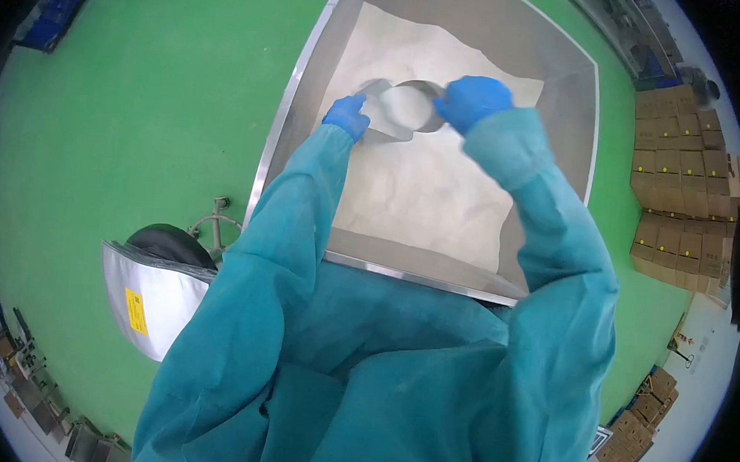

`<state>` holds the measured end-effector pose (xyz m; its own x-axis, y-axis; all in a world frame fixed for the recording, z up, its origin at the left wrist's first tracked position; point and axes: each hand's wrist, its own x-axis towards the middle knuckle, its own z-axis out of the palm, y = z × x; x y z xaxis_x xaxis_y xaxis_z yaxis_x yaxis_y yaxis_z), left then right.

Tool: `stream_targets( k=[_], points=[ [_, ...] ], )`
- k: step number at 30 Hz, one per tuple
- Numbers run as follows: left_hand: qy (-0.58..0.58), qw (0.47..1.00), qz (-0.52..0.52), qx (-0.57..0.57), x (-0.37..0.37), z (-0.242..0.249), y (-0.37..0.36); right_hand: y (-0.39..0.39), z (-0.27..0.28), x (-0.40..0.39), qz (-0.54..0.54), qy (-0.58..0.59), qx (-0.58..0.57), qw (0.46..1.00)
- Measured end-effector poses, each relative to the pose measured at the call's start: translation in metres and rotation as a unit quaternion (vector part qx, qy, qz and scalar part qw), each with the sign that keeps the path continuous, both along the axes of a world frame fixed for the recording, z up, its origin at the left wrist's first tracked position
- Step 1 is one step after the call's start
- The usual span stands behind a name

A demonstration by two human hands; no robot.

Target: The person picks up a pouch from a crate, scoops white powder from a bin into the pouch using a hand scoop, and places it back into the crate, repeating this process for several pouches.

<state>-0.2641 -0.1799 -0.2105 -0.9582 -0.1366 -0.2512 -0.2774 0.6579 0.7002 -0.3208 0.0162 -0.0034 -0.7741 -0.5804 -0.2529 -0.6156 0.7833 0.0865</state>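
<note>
My left hand [347, 118], in a blue glove, is closed on the edge of a pale grey, see-through bag [381, 123] whose kind is blurred. Close beside its mouth, a round metal scoop [430, 120] with white powder in it is gripped by my right hand [476, 102], also blue-gloved. The scoop's rim overlaps the bag in this view. Both hands are over a large steel bin [422, 272] that holds a wide bed of off-white powder [427, 196].
To the left, a silvery bag [158, 298] with a yellow label leans by a black round seat [170, 242]. Stacked cardboard boxes [675, 165] line the right side. More boxes [628, 437] stand at the lower right. The floor [156, 133] is green.
</note>
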Motion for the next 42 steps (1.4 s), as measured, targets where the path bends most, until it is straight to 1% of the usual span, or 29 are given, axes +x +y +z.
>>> stream_targets(
  k=[1, 6, 8, 9, 10, 11, 12, 13, 14, 15, 16, 18, 20, 22, 24, 25, 27, 28, 29, 30, 31, 32, 35, 36, 37, 38, 39, 41, 42],
  points=[
    [-0.011, 1.000, -0.004, -0.017, 0.000, 0.003, 0.000, -0.006, -0.006, 0.000, 0.026, 0.013, -0.008, 1.000],
    [-0.011, 0.999, 0.001, -0.032, 0.015, 0.006, -0.008, 0.014, 0.047, 0.030, -0.043, -0.038, 0.004, 0.998],
    [0.001, 0.999, -0.010, -0.031, 0.014, -0.004, -0.008, 0.052, 0.008, 0.042, 0.025, -0.001, 0.035, 0.999],
    [0.044, 0.999, -0.027, -0.003, 0.016, -0.027, -0.013, 0.076, -0.051, 0.042, -0.040, -0.053, 0.026, 0.997],
    [0.077, 0.996, -0.040, 0.016, 0.020, -0.045, -0.015, 0.105, -0.108, 0.052, 0.032, -0.026, -0.074, 0.996],
    [0.096, 0.992, -0.076, 0.016, 0.019, -0.052, -0.016, 0.119, -0.141, 0.059, -0.091, -0.221, -0.252, 0.938],
    [0.062, 0.995, -0.054, 0.065, 0.018, -0.044, -0.014, 0.101, -0.141, 0.073, -0.079, -0.087, -0.090, 0.989],
    [0.075, 0.993, -0.071, 0.056, 0.013, -0.054, -0.016, 0.076, -0.161, 0.059, -0.122, -0.080, -0.089, 0.985],
    [0.055, 0.994, -0.092, 0.013, 0.013, -0.032, -0.015, 0.051, -0.180, 0.046, -0.165, -0.073, -0.088, 0.980],
    [-0.037, 0.995, -0.084, -0.025, 0.014, 0.012, -0.007, 0.025, -0.165, 0.028, -0.202, -0.117, -0.209, 0.950],
    [-0.053, 0.994, -0.086, -0.048, 0.017, 0.016, 0.001, 0.001, -0.136, 0.026, -0.265, -0.133, -0.283, 0.912],
    [-0.056, 0.991, -0.087, -0.081, 0.023, 0.011, -0.002, -0.021, -0.174, -0.008, -0.235, -0.254, -0.118, 0.931],
    [-0.030, 0.990, -0.105, -0.092, 0.021, -0.016, -0.011, -0.015, -0.180, -0.025, -0.232, -0.178, -0.160, 0.943],
    [-0.033, 0.999, -0.020, 0.032, 0.040, 0.032, -0.031, -0.006, -0.162, -0.013, -0.214, -0.127, -0.176, 0.952],
    [-0.016, 0.998, -0.059, 0.028, 0.062, 0.054, -0.028, 0.018, -0.115, 0.034, -0.186, -0.085, -0.176, 0.963],
    [-0.006, 0.997, -0.079, 0.024, 0.078, 0.064, -0.027, 0.033, -0.109, 0.059, -0.159, -0.079, -0.163, 0.971],
    [-0.065, 0.981, -0.113, 0.145, 0.109, -0.023, -0.029, 0.064, -0.102, 0.106, -0.144, -0.098, -0.116, 0.978],
    [-0.048, 0.970, -0.236, 0.028, 0.130, 0.015, -0.012, 0.077, -0.097, 0.131, -0.156, -0.126, -0.082, 0.976],
    [-0.029, 0.931, -0.352, -0.091, 0.155, 0.066, 0.008, 0.086, -0.077, 0.161, -0.137, -0.161, -0.049, 0.976],
    [-0.035, 0.922, -0.378, -0.079, 0.165, 0.091, 0.012, 0.095, -0.057, 0.189, -0.119, -0.195, -0.015, 0.973],
    [-0.042, 0.911, -0.406, -0.067, 0.174, 0.111, 0.015, 0.108, -0.050, 0.210, -0.082, -0.238, -0.018, 0.967],
    [-0.053, 0.898, -0.433, -0.056, 0.183, 0.129, 0.018, 0.116, -0.038, 0.223, -0.102, -0.237, -0.046, 0.965],
    [-0.061, 0.939, -0.338, -0.023, 0.189, 0.183, 0.032, 0.117, 0.025, 0.237, -0.191, -0.198, -0.077, 0.958],
    [0.011, 0.947, -0.320, 0.028, 0.185, 0.176, 0.030, 0.121, 0.032, 0.241, -0.105, -0.061, -0.197, 0.973],
    [0.026, 0.947, -0.314, 0.066, 0.182, 0.188, 0.034, 0.120, 0.034, 0.255, -0.025, 0.083, -0.300, 0.950],
    [0.039, 0.944, -0.312, 0.104, 0.180, 0.198, 0.041, 0.105, 0.050, 0.276, 0.008, 0.095, -0.327, 0.940],
    [0.052, 0.932, -0.345, 0.094, 0.179, 0.197, 0.040, 0.091, 0.065, 0.289, 0.041, 0.114, -0.350, 0.929],
    [0.098, 0.910, -0.393, 0.087, 0.166, 0.186, 0.056, 0.065, 0.009, 0.278, 0.009, 0.089, -0.195, 0.977],
    [0.107, 0.917, -0.381, 0.047, 0.177, 0.205, 0.070, 0.063, -0.001, 0.272, -0.049, 0.026, -0.198, 0.979]
  ],
)
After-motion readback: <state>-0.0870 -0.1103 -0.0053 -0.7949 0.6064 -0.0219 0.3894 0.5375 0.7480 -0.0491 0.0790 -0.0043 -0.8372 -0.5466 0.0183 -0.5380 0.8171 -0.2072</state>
